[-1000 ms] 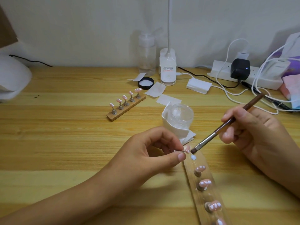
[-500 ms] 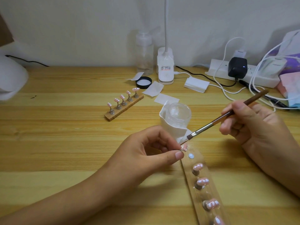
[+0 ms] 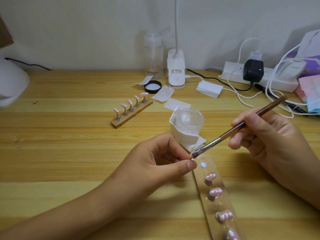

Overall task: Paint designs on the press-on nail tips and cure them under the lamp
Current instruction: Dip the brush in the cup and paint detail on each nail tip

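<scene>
One brush (image 3: 216,141) at nail tip (image 3: 191,155), label (image 3: 176,71) illegible

The light wooden table (image 3: 69,153) runs in lengthwise bands of pale yellow and warmer tan. The thin paint brush (image 3: 242,125) has a red-brown handle, silver metal collar and dark brown bristles. At its bristles the small press-on nail tip (image 3: 191,155) is pale pink. The 4 nail tips (image 3: 216,191) on the near wooden strip (image 3: 213,207) are pink with white blobs; the 5 nail tips (image 3: 129,102) on the far wooden strip (image 3: 132,114) match. The round jar lid (image 3: 152,86) is black, white inside.
</scene>
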`<state>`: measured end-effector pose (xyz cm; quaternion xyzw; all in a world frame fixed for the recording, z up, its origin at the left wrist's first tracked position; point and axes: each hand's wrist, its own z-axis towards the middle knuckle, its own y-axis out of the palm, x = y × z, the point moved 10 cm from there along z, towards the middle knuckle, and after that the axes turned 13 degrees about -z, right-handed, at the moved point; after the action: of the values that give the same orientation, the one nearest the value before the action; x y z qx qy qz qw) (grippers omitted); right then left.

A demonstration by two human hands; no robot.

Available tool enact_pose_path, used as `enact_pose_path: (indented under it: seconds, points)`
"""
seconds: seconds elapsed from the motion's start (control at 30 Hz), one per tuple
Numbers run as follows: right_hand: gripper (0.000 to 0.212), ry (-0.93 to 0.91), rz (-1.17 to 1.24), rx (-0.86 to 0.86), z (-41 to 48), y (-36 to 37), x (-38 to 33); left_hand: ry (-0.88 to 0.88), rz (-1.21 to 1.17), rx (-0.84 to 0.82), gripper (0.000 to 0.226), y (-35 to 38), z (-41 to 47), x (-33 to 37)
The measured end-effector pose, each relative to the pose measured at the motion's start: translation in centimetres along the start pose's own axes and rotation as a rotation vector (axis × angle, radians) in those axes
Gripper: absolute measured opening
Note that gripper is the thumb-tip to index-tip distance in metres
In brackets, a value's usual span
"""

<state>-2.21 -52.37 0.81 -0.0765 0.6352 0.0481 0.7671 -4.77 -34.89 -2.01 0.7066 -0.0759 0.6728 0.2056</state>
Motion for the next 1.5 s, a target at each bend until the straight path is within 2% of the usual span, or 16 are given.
enact_pose_path:
  seconds: [0.1,0.3,0.5,0.67,0.77,0.87,1.2,1.37,1.5]
  points:
    - [0.035,0.003,-0.05,0.03,0.0,-0.5,0.3,0.002,0.006,0.007,0.012,-0.1,0.1,0.0]
    - [0.02,-0.001,0.015,0.168,0.6,-2.3,0.4,0.07,0.074,-0.006,0.015,0.2,-0.1,0.6]
    - [0.021,0.02,0.045,0.194,0.8,-2.7,0.8,0.13,0.112,-0.01,0.016,1.4,0.5,1.2]
    - [0.019,0.018,0.05,0.18,0.9,-2.6,1.0,0.199,0.292,0.025,0.012,1.5,1.2,1.5]
    - [0.021,0.015,0.046,0.174,1.0,-2.8,1.2,0.276,0.454,-0.01,0.009,2.3,1.2,1.9]
    - [0.022,0.018,0.054,0.165,1.1,-2.8,1.3,0.308,0.521,-0.016,0.005,2.5,1.0,2.0]
    - [0.02,0.002,0.036,0.163,1.1,-3.1,1.3,0.285,0.645,-0.046,0.011,2.1,0.8,1.9]
    - [0.017,-0.015,0.034,0.181,1.2,-3.7,1.3,0.253,0.708,-0.135,0.01,2.8,-0.2,1.3]
    - [0.016,-0.034,0.007,0.174,1.2,-3.8,1.5,0.199,0.72,-0.137,0.024,3.1,-0.2,0.7]
